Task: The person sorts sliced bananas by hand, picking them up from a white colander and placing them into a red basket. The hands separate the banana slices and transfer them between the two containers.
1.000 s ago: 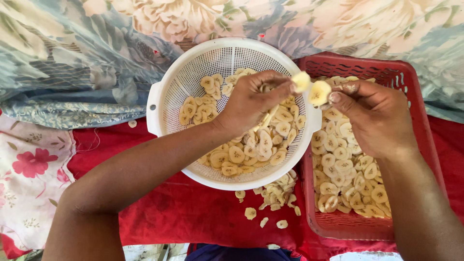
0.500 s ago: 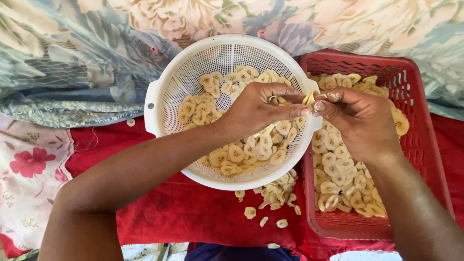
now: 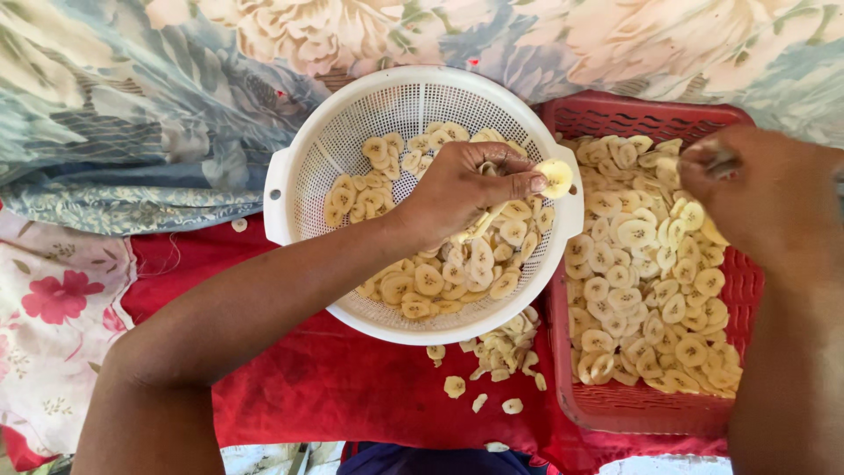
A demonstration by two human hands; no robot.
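**Hands Working Over Colander and Basket: Spill Risks**

Left hand (image 3: 466,198) is pinching a pale banana slice (image 3: 557,176) between thumb and fingertips, with more slices gathered under the curled fingers. The slice is sitting in the air over the right rim of the white colander (image 3: 303,167), just where that rim is meeting the red basket (image 3: 738,281). Right hand (image 3: 774,198) is hovering over the upper right part of the basket with its fingers drawn together; whether anything is held between them cannot be told.

Probable faults:

1. The pinch is covering only one edge of the slice. A loose grip is likely to be dropping it onto the rim gap rather than into either container.
2. Slices bunched in the palm are likely to be slipping out while the fingertips are working.
3. The forearm is lying across the colander's near rim; downward pressure could be tipping it.

Loose slices (image 3: 492,352) are already lying on the red cloth (image 3: 290,387) below the colander, near the flowered fabric (image 3: 132,97).
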